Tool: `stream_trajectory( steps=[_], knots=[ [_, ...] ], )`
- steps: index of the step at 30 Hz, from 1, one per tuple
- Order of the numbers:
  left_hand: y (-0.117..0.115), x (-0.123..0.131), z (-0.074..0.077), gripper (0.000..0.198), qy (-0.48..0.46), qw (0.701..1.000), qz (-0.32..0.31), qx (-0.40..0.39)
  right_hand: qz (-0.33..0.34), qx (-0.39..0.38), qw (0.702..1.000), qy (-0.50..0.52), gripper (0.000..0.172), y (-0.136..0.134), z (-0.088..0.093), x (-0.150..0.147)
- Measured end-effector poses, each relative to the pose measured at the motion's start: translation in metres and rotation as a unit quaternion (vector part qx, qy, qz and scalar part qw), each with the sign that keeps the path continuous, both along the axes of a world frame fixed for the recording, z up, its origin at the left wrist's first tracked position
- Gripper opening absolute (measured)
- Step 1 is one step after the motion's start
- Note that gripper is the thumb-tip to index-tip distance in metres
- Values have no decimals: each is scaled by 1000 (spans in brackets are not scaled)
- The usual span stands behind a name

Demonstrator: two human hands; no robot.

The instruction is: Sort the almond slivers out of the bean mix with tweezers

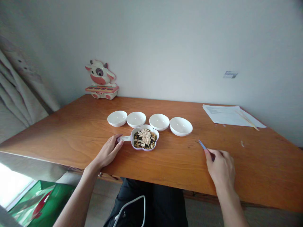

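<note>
A person's left grip [109,151] pinches the handle [126,138] of a scalloped bowl [145,149] on a tabletop [170,167], the right grip [221,165] closed around a slim blue tool [202,144]

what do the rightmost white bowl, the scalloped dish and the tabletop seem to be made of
Rightmost white bowl: probably glazed ceramic, possibly melamine; its inside shines. Scalloped dish: likely smooth plastic, given its lilac molded-looking wall. Tabletop: wood or veneer, satin finish; visible grain and sheen.

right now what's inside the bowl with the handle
The handled bowl holds pale flat pieces heaped over dark and golden bits. What lies beneath them is covered and can't be seen.
</note>
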State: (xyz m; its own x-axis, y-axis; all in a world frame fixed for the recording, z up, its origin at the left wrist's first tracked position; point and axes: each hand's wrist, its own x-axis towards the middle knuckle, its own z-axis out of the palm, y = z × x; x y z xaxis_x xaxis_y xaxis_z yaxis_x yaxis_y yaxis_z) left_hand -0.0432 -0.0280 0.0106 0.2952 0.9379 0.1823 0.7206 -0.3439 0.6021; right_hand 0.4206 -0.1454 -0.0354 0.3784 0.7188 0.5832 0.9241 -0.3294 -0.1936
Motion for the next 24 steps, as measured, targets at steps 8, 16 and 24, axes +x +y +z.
stream_trajectory(
  steps=[8, 16, 24],
  knots=[
    [1, 8, 5, 63, -62, 996, 37, -48, 11, 0, 999, 49, 34, -2, 0, -4],
    [26, -1, 28, 56, -40, 991, -48, -117, -8, 45, 999, 23, 44, -5, 9, -16],
    [85, 22, 49, 59, 40, 929, -296, -220, 83, 44, 993, 73, 41, 6, 21, -43]
  ],
)
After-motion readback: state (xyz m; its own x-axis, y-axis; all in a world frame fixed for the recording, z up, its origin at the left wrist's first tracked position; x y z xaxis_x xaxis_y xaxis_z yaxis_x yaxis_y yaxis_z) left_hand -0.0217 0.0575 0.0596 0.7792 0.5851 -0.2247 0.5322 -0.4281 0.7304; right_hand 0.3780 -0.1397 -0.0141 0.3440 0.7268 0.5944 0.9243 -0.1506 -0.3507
